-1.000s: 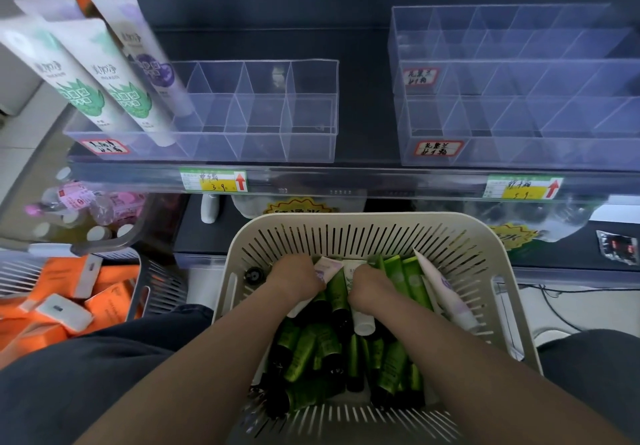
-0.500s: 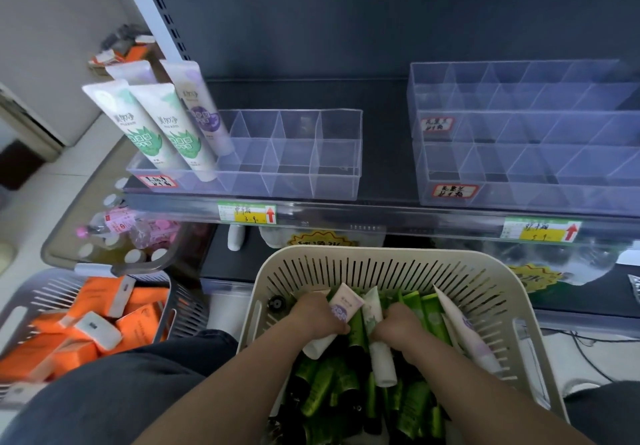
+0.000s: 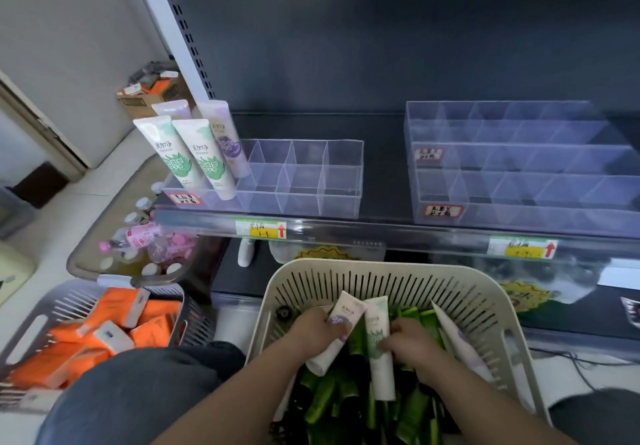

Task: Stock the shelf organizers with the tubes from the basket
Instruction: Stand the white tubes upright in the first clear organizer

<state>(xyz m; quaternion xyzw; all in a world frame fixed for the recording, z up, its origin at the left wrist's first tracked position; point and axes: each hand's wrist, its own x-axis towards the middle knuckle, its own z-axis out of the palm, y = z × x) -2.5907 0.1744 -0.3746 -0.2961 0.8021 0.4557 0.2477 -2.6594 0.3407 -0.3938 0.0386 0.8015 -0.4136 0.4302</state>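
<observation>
Down in the cream slotted basket [image 3: 394, 271], which sits just below the front edge of the shelf [image 3: 381, 167], both hands are closed on tubes. The left hand [image 3: 317, 332] is clamped around a white tube with a purple mark [image 3: 341, 320], its crimped end pointing up toward the shelf; the right hand [image 3: 407, 342] grips a white tube with a green mark [image 3: 377, 340] lying just beside it, cap end toward the person. Under them lies a heap of dark green tubes [image 3: 346, 403], and another pale tube [image 3: 457, 344] leans against the basket's right wall.

Picking one tube per hand looks like a way to sort by kind before lifting. On the shelf's left part, the left clear organizer [image 3: 311, 184] already carries matching tubes at its left end: two green-marked tubes [image 3: 194, 157] in front and purple-marked tubes [image 3: 225, 139] behind, all standing cap down and leaning back, so their printed faces show. Its remaining compartments are bare, as is the tiered right organizer [image 3: 519, 167] near the shelf's right end. Probably the held pair belongs beside those standing ones, each behind its own kind. The task seems barely begun, since the basket is full.
</observation>
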